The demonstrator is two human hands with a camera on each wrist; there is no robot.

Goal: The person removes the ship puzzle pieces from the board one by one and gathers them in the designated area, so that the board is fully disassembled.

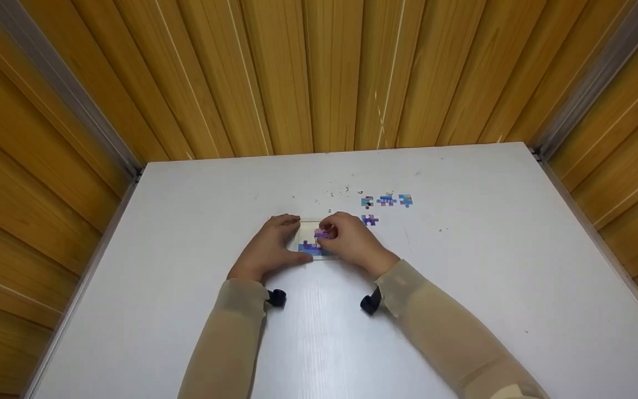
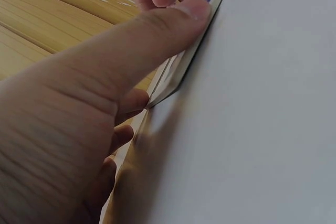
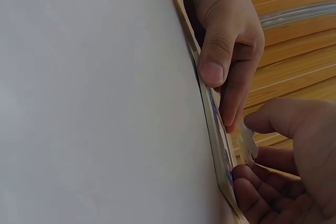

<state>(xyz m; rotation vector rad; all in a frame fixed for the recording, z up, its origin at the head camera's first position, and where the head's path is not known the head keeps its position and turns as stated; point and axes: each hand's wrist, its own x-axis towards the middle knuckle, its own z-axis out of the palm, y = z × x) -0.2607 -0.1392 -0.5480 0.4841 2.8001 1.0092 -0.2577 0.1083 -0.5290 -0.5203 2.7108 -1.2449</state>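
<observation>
A small shallow puzzle tray (image 1: 307,231) lies on the white table, with blue and purple pieces (image 1: 309,249) fitted along its near side. My left hand (image 1: 269,249) holds the tray from the left, its thumb on the near edge and its fingers at the far left corner. In the left wrist view the thumb lies across the tray's rim (image 2: 181,72). My right hand (image 1: 355,244) pinches a pink and purple jigsaw piece (image 1: 320,233) over the tray's right part. In the right wrist view this piece (image 3: 248,142) is tilted up between thumb and fingers.
Three loose jigsaw pieces (image 1: 386,200) lie in a row beyond the right hand, with a purple one (image 1: 370,220) nearer to it. Dark crumbs (image 1: 346,189) are scattered behind the tray. Yellow wood-patterned panels (image 1: 330,77) stand behind the table (image 1: 186,221).
</observation>
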